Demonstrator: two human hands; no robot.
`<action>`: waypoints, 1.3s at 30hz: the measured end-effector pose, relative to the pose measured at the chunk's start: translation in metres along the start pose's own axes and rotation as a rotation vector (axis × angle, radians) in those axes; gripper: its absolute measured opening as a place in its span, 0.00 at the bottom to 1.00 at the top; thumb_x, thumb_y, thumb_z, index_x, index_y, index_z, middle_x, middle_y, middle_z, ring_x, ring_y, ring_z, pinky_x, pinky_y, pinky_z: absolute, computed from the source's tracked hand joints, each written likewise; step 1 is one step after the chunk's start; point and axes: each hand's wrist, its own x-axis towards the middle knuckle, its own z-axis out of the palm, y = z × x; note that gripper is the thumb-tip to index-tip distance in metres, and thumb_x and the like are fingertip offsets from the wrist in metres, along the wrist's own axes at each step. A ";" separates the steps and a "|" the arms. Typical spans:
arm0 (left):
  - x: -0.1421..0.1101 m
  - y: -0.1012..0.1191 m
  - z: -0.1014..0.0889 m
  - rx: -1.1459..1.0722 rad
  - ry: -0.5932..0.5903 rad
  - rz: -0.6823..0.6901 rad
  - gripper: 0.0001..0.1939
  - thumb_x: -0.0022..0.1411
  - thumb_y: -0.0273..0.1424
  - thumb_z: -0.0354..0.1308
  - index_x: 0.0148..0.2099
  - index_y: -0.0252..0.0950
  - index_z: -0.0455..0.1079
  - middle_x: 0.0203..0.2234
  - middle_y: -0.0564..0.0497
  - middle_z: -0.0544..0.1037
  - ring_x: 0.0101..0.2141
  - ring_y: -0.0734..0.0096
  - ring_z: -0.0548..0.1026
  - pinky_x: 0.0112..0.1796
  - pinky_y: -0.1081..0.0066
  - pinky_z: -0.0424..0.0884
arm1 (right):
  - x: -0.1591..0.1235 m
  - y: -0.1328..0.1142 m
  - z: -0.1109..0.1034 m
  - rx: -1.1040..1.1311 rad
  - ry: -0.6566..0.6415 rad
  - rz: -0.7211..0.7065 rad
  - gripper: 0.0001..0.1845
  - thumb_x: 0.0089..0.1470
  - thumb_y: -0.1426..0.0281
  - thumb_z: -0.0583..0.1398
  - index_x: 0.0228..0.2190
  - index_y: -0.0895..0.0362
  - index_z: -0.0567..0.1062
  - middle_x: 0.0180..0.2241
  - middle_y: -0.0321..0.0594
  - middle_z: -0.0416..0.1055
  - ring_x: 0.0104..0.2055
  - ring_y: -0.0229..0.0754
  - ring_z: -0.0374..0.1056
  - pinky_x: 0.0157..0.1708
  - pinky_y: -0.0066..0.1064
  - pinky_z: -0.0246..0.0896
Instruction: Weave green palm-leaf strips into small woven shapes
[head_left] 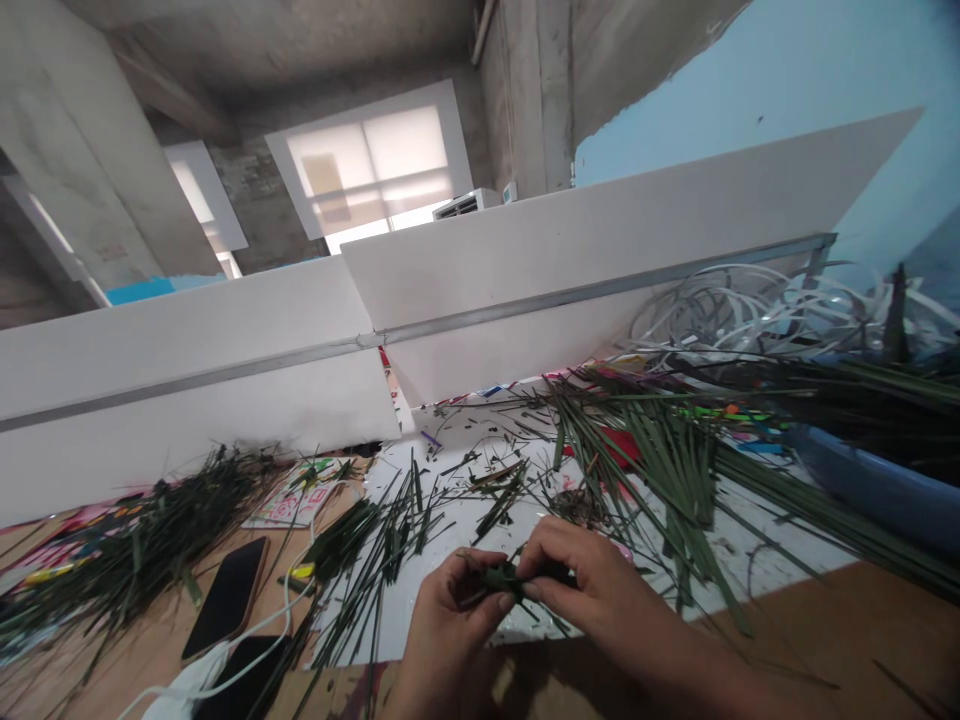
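Observation:
Low in the middle of the head view, both hands meet around a small piece of green leaf strips (pixel 498 577). My left hand (pixel 455 612) pinches it between thumb and fingers. Opposite it, my right hand (pixel 574 572) grips the other side with thumb and forefinger. The fingertips cover much of the piece, so its exact shape cannot be made out. Loose leaf strips (pixel 401 525) lie left of the hands on a white sheet (pixel 465 520). A fanned bundle of wider leaf strips (pixel 667 455) rests to the right.
A phone (pixel 226 598), a white cable (pixel 287 600) and a dark leaf pile (pixel 165 525) are on the left. At the right stand a blue basin (pixel 870 490) and coiled white strips (pixel 750 305). White partition panels (pixel 525 270) run behind the table.

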 end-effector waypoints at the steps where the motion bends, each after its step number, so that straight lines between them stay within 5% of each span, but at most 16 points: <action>1: 0.000 -0.001 -0.001 0.007 0.005 0.006 0.16 0.43 0.30 0.76 0.37 0.36 0.79 0.30 0.49 0.84 0.33 0.66 0.80 0.37 0.71 0.74 | 0.000 0.001 0.000 0.002 0.002 -0.006 0.06 0.53 0.79 0.62 0.28 0.56 0.76 0.31 0.35 0.70 0.35 0.40 0.68 0.35 0.29 0.56; 11: -0.002 0.003 0.008 0.114 0.013 0.010 0.12 0.46 0.27 0.73 0.35 0.35 0.78 0.31 0.46 0.84 0.34 0.63 0.80 0.38 0.69 0.75 | -0.002 0.008 0.010 0.015 0.061 -0.021 0.08 0.53 0.79 0.62 0.27 0.56 0.76 0.30 0.34 0.72 0.34 0.39 0.69 0.35 0.28 0.58; 20: 0.002 0.003 0.006 -0.100 0.056 -0.060 0.21 0.41 0.35 0.78 0.38 0.36 0.79 0.31 0.49 0.84 0.34 0.67 0.79 0.38 0.71 0.73 | -0.002 -0.002 0.004 -0.035 0.081 -0.027 0.12 0.50 0.81 0.61 0.35 0.54 0.77 0.36 0.35 0.73 0.39 0.41 0.70 0.39 0.30 0.60; 39: -0.001 0.004 0.015 -0.175 0.167 -0.100 0.26 0.32 0.37 0.81 0.34 0.36 0.78 0.25 0.52 0.81 0.26 0.74 0.74 0.30 0.74 0.69 | -0.009 0.009 0.017 -0.293 0.294 -0.124 0.09 0.53 0.80 0.64 0.27 0.55 0.75 0.31 0.34 0.72 0.37 0.43 0.68 0.40 0.36 0.52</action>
